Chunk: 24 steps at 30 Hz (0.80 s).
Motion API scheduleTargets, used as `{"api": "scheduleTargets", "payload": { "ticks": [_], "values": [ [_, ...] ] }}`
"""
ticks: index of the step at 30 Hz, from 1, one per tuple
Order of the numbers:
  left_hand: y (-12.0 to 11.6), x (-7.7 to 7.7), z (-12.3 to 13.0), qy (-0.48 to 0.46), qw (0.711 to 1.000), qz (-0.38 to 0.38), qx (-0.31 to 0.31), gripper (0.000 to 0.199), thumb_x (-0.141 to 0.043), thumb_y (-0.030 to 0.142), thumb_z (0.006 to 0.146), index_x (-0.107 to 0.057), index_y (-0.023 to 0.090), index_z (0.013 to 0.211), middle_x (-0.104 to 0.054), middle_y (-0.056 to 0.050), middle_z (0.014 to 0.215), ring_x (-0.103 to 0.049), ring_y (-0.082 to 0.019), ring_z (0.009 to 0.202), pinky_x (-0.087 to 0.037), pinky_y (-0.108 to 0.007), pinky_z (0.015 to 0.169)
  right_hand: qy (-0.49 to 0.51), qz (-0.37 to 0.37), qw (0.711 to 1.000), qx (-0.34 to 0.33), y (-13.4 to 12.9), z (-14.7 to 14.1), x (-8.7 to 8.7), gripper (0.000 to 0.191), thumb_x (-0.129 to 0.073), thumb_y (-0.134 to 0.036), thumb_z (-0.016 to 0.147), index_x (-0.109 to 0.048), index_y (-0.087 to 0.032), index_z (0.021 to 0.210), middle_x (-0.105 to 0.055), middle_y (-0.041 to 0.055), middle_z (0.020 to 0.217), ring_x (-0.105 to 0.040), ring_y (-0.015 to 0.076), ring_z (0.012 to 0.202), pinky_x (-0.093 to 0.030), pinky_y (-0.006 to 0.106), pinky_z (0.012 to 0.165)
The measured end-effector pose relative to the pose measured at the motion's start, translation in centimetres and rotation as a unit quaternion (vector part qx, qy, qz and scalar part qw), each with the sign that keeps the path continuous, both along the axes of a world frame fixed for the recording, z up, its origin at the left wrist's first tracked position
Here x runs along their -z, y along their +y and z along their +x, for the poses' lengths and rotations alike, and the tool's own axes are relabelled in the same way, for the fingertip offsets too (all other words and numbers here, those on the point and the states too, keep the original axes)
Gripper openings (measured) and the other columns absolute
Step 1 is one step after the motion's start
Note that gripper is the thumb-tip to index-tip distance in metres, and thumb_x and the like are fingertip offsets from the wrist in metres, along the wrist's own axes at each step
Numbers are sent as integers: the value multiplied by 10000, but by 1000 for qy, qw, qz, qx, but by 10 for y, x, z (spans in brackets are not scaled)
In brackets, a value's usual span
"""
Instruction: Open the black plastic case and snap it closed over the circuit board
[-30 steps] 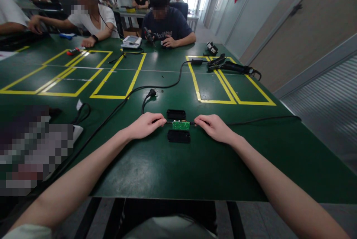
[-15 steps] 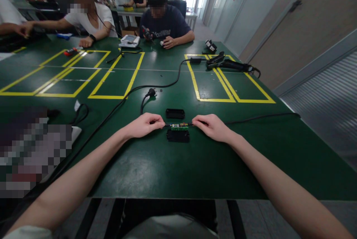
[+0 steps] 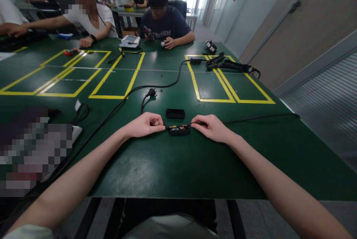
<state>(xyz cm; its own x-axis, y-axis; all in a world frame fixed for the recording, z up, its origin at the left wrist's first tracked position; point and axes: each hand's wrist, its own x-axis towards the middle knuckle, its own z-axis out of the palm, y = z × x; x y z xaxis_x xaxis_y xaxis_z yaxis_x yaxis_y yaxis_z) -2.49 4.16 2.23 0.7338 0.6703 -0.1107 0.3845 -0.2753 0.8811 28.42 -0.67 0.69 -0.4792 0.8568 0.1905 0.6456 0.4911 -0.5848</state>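
Note:
A small circuit board (image 3: pixel 178 128) with coloured wires sits in an open black case half (image 3: pixel 179 132) on the green table. To its left, my left hand (image 3: pixel 147 124) pinches the black cable at the board's left end. My right hand (image 3: pixel 210 127) is closed on the cable at the right end. Just behind the case lies a second black shell (image 3: pixel 175 113), open side up. A black plug (image 3: pixel 152 92) rests farther back, its cord running down behind my left hand.
Yellow tape (image 3: pixel 217 100) outlines boxes on the table (image 3: pixel 145 168). A long black cable (image 3: pixel 134 89) crosses the left side to a small black box (image 3: pixel 195 61). Black tools (image 3: pixel 234 65) lie at the back right. A person (image 3: pixel 167 21) works opposite, others at left.
The board, held above the case half before, has come down into it. The case half looks shifted slightly up and rotated upright. Both hands have barely moved and still grip the cables.

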Motion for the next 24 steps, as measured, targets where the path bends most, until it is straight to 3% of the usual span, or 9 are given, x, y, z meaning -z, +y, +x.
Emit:
{"api": "scheduleTargets", "payload": {
  "ticks": [7, 11, 17, 21, 24],
  "values": [
    [1, 4, 1, -17, 1000, -26, 1, 328, -746, 457, 821, -632, 154, 766, -512, 54, 597, -421, -83, 547, -305, -202, 523, 7, 3, 1000, -8, -2, 0, 3, 222, -615, -392, 966, -691, -196, 896, -537, -43, 586, -460, 106, 506, -334, 252, 550],
    [0, 7, 2, -31, 999, -15, 6, 279, -736, 412, 821, -646, 155, 764, -569, 33, 626, -467, -93, 572, -352, -204, 542, 10, -8, 1000, -27, -3, -1, 4, 188, -612, -360, 955, -691, -196, 907, -543, -47, 593, -455, 104, 501, -349, 254, 559],
    [-3, 9, 4, -18, 997, 76, -15, 189, -737, 331, 807, -728, 158, 881, -622, 24, 675, -502, -97, 596, -384, -201, 567, 17, 12, 999, -47, -1, -5, 4, 224, -568, -344, 995, -703, -200, 889, -676, 17, 746, -586, 138, 625, -417, 259, 618],
    [-6, 11, 5, -21, 995, 101, -10, 142, -696, 292, 837, -691, 153, 807, -650, 11, 692, -548, -108, 621, -412, -212, 603, 5, 31, 998, -53, 1, -6, 3, 387, -466, -358, 1066, -685, -200, 789, -658, 34, 753, -609, 150, 664, -423, 265, 639],
    [-7, 11, 6, -23, 986, 165, 6, 170, -670, 268, 846, -634, 157, 722, -607, 15, 677, -520, -112, 626, -386, -225, 609, 1, 37, 998, -57, 1, -6, 4, 399, -492, -384, 1066, -686, -202, 769, -636, 30, 742, -598, 149, 655, -415, 266, 629]
  ]
}}
